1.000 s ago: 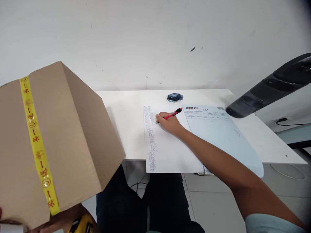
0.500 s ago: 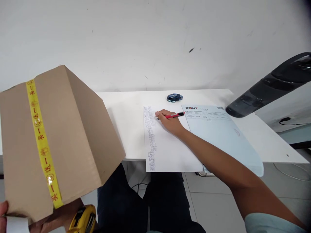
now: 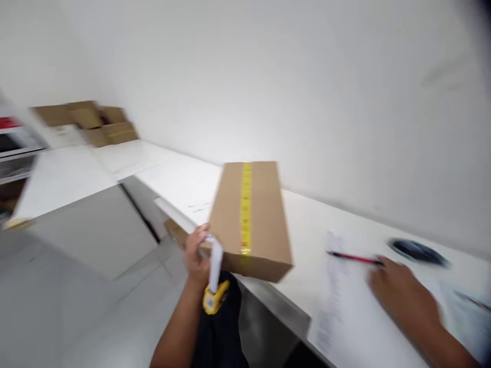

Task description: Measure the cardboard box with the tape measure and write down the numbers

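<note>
My left hand (image 3: 197, 258) is closed at the near left corner of a brown cardboard box (image 3: 228, 214), with the white blade of a tape measure (image 3: 211, 301) in its fingers. The yellow case hangs below on the pulled-out blade. Yellow printed tape (image 3: 246, 204) runs along the box top. The box is at the white table's front edge, partly over it. My right hand (image 3: 402, 291) holds a red and black pen (image 3: 355, 258) above a sheet of paper (image 3: 353, 327) with blurred handwriting down its left side.
A dark blue camouflage-patterned object (image 3: 418, 251), blurred, lies behind my right hand. A pale blue printed sheet (image 3: 468, 312) is at the far right. More cardboard boxes (image 3: 99, 122) stack at the table's far left end, against the wall. Another box (image 3: 175, 232) shows below the table.
The view has swung left, so the paper and right hand now appear at the right. The box sits farther from me, and the tape measure's case hangs on its blade. The pen has turned in the hand.
</note>
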Demonstrator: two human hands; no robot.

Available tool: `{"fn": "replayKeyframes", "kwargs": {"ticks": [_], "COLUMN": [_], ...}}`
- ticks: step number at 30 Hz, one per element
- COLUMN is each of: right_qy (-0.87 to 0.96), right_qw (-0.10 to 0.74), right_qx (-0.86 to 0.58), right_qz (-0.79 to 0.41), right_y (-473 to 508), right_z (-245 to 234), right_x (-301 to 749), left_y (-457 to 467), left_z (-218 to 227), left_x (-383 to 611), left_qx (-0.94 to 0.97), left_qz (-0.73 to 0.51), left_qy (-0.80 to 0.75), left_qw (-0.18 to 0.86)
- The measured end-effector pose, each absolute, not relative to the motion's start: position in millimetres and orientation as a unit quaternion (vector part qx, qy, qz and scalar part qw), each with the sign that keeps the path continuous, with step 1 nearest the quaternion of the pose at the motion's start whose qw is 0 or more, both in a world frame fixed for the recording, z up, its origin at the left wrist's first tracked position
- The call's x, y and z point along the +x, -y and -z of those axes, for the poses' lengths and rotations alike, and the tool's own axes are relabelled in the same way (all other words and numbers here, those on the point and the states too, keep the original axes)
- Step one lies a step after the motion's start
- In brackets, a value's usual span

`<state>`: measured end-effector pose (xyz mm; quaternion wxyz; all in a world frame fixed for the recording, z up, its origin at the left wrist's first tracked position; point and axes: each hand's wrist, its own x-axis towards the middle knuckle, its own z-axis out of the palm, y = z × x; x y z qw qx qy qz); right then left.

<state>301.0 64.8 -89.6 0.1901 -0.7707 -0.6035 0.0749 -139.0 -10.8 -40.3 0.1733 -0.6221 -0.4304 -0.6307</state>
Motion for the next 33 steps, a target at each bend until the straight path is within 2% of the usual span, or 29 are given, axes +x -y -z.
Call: {"fn": "replayKeyframes", "kwargs": {"ticks": [4,7,11,16,20,22,24,26,30,33], "right_qy": [0.621,0.649,0.687,0.706,0.856,0.927,0.953,0.922,0.878,0.88], "right_qw": [0.157,0.153,0.101,0.104,0.185,0.202,0.202,0.244,0.314,0.271], "right_qx": [-0.763,-0.741,-0.72,-0.701,-0.474,-0.294,-0.085,0.022,-0.084,-0.113], "right_qz": [-0.084,-0.077,-0.016,0.012,0.089,0.118,0.208,0.299,0.352,0.373], "right_y": [-76.9,-57.0,-51.0,-54.0,-7.8,21.4,42.6,49.8,36.8,29.6], "right_z": [109.1,79.8,31.5,12.8,17.0,24.4,33.2,39.6,33.8,17.2], "right_x": [333.1,320.9,278.1,257.7,205.8,165.0,122.3,84.9,42.6,36.1], "left_y": [4.2,4.2,-2.5,-29.5,-31.0,-29.4,-29.2,-29.9,-29.5,-27.9], "left_z": [29.3,23.4,20.8,14.6,9.3,8.2,7.0,4.8,-1.1,-3.8], "left_x": [-124.8,-120.4,-133.9,-147.9,-145.2,-143.4,-142.4,-142.4,-145.3,-149.7], "left_qx": [-0.627,-0.632,-0.64,-0.666,-0.665,-0.667,-0.667,-0.662,-0.673,-0.685], "left_qz": [0.634,0.645,0.643,0.634,0.642,0.645,0.644,0.645,0.625,0.613], "left_qy": [0.394,0.376,0.384,0.343,0.325,0.321,0.323,0.323,0.329,0.322], "left_qw": [0.223,0.207,0.17,0.193,0.199,0.187,0.189,0.204,0.218,0.227]}}
